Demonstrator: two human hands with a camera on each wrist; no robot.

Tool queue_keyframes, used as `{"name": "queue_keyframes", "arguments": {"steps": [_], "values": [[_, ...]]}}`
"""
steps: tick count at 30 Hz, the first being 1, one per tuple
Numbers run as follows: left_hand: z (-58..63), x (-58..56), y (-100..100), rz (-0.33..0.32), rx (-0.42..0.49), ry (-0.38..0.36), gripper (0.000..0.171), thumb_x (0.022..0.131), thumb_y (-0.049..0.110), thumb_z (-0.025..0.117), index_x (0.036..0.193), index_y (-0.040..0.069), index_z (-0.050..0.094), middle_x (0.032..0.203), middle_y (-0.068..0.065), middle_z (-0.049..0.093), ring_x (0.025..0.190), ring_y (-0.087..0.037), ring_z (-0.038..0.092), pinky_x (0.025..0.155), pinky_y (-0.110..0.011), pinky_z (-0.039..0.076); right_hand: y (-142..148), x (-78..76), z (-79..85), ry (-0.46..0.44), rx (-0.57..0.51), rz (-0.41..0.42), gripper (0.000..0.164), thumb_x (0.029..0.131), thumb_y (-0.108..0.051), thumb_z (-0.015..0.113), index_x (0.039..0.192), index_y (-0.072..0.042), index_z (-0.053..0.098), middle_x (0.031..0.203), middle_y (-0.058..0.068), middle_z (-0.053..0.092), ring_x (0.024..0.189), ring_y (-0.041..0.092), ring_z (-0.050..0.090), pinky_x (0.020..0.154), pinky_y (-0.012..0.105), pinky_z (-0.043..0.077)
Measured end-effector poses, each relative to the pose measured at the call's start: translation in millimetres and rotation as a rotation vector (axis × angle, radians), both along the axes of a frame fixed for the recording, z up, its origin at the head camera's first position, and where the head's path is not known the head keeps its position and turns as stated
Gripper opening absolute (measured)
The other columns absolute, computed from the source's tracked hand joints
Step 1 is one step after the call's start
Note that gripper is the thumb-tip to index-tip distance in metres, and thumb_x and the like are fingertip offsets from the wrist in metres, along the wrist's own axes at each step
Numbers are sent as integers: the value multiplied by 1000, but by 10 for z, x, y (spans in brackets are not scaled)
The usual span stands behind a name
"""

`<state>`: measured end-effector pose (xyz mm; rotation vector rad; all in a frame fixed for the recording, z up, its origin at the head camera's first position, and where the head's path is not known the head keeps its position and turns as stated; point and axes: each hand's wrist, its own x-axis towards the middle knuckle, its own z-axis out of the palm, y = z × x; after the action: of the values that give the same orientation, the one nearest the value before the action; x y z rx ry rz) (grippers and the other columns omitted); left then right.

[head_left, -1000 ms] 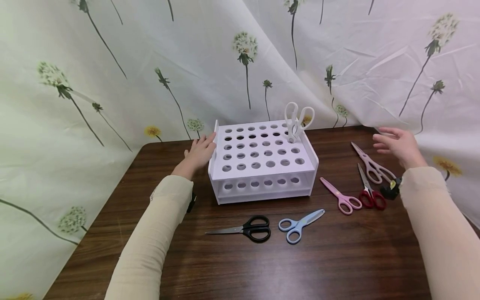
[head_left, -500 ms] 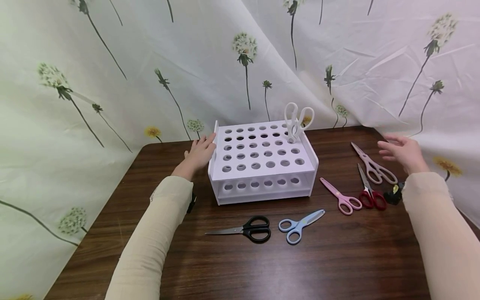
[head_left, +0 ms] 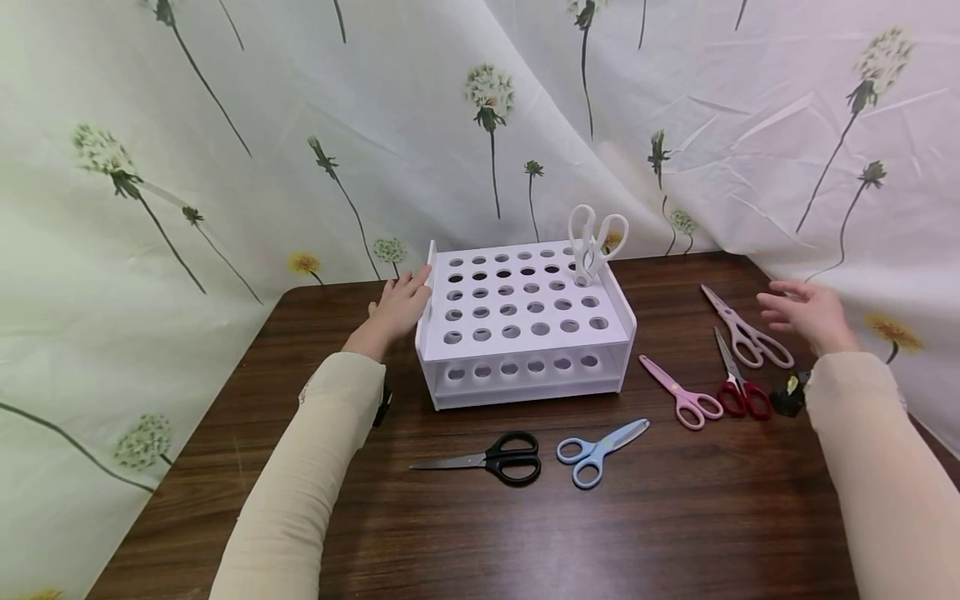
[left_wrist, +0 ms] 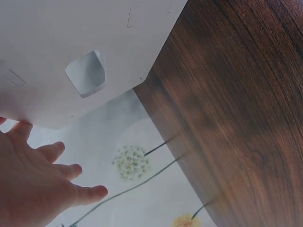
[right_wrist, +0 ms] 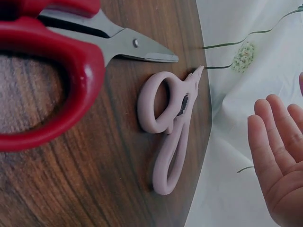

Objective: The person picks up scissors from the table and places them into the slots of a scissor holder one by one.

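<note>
A white rack (head_left: 525, 367) with rows of round holes stands on the table. White-handled scissors (head_left: 597, 242) are upright in its back right part, handles up and blades hidden. My left hand (head_left: 400, 308) touches the rack's left side panel with its fingertips, the fingers spread in the left wrist view. My right hand (head_left: 813, 317) hovers beyond the table's right part, fingers fairly straight and holding nothing. Nearest to it lie pale pink scissors (head_left: 752, 340) and red-handled scissors (head_left: 744, 397), both also large in the right wrist view.
Pink scissors (head_left: 684, 396) lie right of the rack. In front of it are black-handled scissors (head_left: 513, 458) and light blue scissors (head_left: 597, 452). A flowered curtain (head_left: 390, 125) hangs behind the wooden table (head_left: 480, 542).
My right hand has shifted a little to the right and toward me, away from the pale pink scissors. The left hand, rack and scissors stay where they were.
</note>
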<state>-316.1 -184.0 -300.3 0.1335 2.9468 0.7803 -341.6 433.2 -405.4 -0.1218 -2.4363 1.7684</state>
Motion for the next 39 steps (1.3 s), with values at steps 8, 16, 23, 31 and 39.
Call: {"name": "queue_keyframes", "arguments": {"steps": [8,16,23,31,39], "values": [[-9,-12,-12,0,5,-10,54,96,38,14,149,31,9,153,-9,0,136,-35,-8,99,-65,-3,-201,219,168,-46,6,0,69,82,-36,68,137,-4,42,85,-10,66,71,1,63,64,23,52],[-20,-8,-21,-2,1,-12,54,96,39,13,149,31,8,153,-9,1,136,-36,-7,99,-65,-2,-317,380,285,-60,43,31,53,83,-35,68,128,-11,52,86,-11,66,72,0,61,66,23,52],[-18,-5,-25,-6,8,-12,54,96,39,13,149,31,7,153,-9,0,136,-36,-7,99,-65,-2,-423,507,361,-81,107,31,72,87,-35,63,135,10,35,77,-23,57,71,-3,59,68,24,52],[-14,8,-8,-8,11,-2,54,96,39,13,149,30,8,153,-10,1,136,-37,-7,99,-65,-1,-414,572,324,-147,249,57,75,89,-39,57,137,12,30,124,25,45,78,-1,56,72,25,49],[-5,-2,15,-3,7,-9,54,96,40,13,149,30,8,153,-9,0,136,-36,-7,99,-65,0,-359,569,240,-138,334,63,70,90,-37,56,134,13,34,131,36,34,88,8,54,80,34,44]]}}
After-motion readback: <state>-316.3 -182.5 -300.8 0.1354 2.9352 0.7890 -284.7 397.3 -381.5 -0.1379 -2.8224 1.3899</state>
